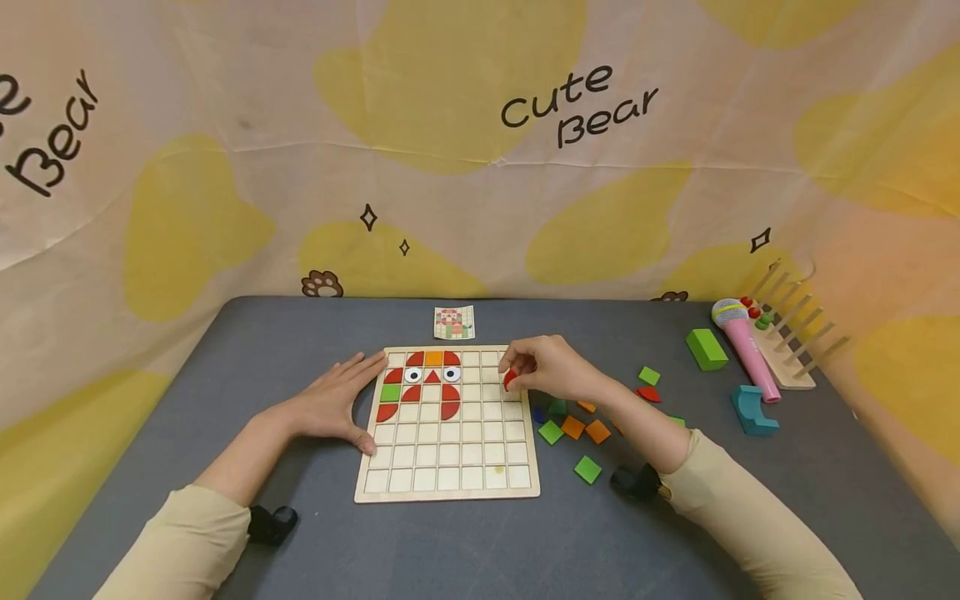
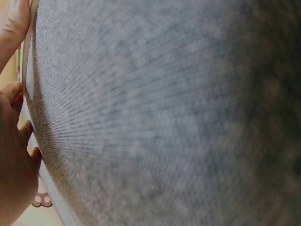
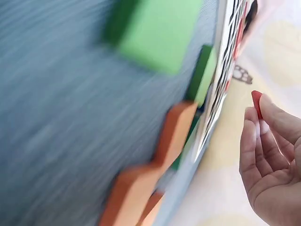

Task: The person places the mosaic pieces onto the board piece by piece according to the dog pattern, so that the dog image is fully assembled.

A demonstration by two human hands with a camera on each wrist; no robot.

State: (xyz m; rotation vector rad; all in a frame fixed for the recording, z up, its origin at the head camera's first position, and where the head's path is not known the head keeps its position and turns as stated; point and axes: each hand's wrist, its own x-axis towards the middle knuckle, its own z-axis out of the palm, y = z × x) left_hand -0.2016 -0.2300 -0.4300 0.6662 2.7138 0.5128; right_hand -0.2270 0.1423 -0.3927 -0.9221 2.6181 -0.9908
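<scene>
A wooden grid board (image 1: 450,479) lies on the dark table, its upper left cells partly filled with red, orange and green tiles and two eye tiles. My left hand (image 1: 326,406) rests along the board's left edge, fingers spread and straight; in the left wrist view the fingers (image 2: 16,127) touch that edge. Above the board's upper right side, my right hand (image 1: 553,367) pinches a red tile (image 1: 510,378) between thumb and fingertips. The right wrist view shows this red tile (image 3: 257,103) held off the board; its full outline is partly hidden by the fingers.
Loose tiles, among them an orange tile (image 1: 597,431) and a green tile (image 1: 588,469), lie right of the board. A small pattern card (image 1: 453,322) is behind it. Farther right are a green block (image 1: 707,349), a pink microphone (image 1: 753,354), a teal arch (image 1: 753,411) and a pegged wooden rack (image 1: 795,379).
</scene>
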